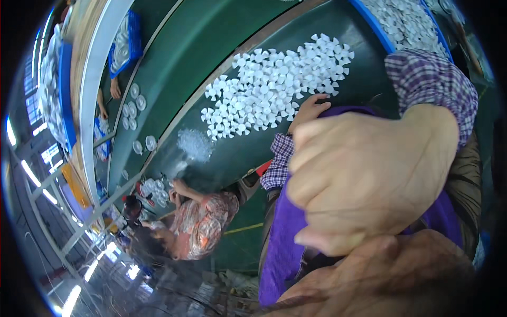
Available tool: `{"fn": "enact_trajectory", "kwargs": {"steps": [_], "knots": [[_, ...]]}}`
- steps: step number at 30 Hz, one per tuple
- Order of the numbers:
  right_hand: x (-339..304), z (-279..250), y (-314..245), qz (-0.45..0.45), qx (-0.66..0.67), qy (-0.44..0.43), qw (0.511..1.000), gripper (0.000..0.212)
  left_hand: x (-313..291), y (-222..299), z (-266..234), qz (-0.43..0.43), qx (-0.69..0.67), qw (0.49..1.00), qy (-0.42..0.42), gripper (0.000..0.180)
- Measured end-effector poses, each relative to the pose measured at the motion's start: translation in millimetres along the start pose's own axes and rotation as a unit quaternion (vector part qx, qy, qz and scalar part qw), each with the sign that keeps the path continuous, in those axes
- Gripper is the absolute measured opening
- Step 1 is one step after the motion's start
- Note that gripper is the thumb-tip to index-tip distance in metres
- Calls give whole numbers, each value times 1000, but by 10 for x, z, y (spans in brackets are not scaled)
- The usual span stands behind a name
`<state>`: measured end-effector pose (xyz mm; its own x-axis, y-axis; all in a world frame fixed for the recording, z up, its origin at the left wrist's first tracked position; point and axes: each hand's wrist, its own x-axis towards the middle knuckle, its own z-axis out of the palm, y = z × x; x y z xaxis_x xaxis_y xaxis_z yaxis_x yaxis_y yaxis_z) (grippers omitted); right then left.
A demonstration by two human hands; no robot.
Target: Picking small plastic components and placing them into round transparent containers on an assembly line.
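Note:
My right hand is raised very close in front, its fingers curled into a fist with the back of the hand showing. Whatever it may hold is hidden. Further off, my left hand rests at the near edge of the dark green work surface, fingers loosely stretched out beside a wide heap of small white three-lobed plastic parts. Its fingertips reach the edge of the heap; I see nothing gripped in them. Left of the heap lies a smaller pile of clear little pieces.
A blue crate of white parts stands at the upper right. A green conveyor belt carries several round discs. A co-worker sits to the left; another person's hands show beyond the belt beside a blue bin.

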<state>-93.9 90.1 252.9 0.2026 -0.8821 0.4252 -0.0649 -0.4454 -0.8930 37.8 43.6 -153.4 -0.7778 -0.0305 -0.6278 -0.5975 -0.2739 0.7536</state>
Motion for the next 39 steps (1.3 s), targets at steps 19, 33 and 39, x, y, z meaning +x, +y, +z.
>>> {"fn": "enact_trajectory", "kwargs": {"steps": [19,33,39], "knots": [[-3119,-32,2891,594,75,423,679,29,-517,-550,-195,-60,66,986,142,33],[-3347,-49,3145,596,-76,378,705,13,-410,-640,-305,-117,-118,980,105,28],[-3386,-47,3076,605,-118,356,702,20,-414,-573,-154,-87,-200,969,119,22]]}}
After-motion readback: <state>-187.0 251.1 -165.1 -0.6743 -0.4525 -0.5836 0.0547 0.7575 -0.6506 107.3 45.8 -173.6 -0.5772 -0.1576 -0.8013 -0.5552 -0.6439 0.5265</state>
